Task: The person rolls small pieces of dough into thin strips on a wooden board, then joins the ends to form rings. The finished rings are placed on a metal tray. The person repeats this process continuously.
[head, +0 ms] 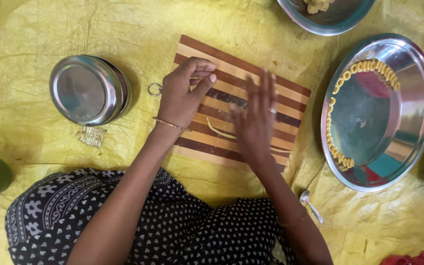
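A striped wooden cutting board [280, 98] lies on a yellow sheet in front of me. My right hand [254, 118] is flat and blurred, palm down, pressing on a thin yellow dough strand [218, 131] that stretches across the board. At the board's left edge my left hand [185, 93] rests with its fingers curled; I cannot see anything in it. A large steel plate [408, 122] to the right holds twisted dough pieces [369, 66] lined along its rim.
A lidded steel container [87, 89] stands to the left, with a small clear comb-like piece [91, 136] below it. A steel bowl with dough [330, 14] sits at the top. A small spoon [310, 203] lies near my right forearm. My patterned dress covers my lap.
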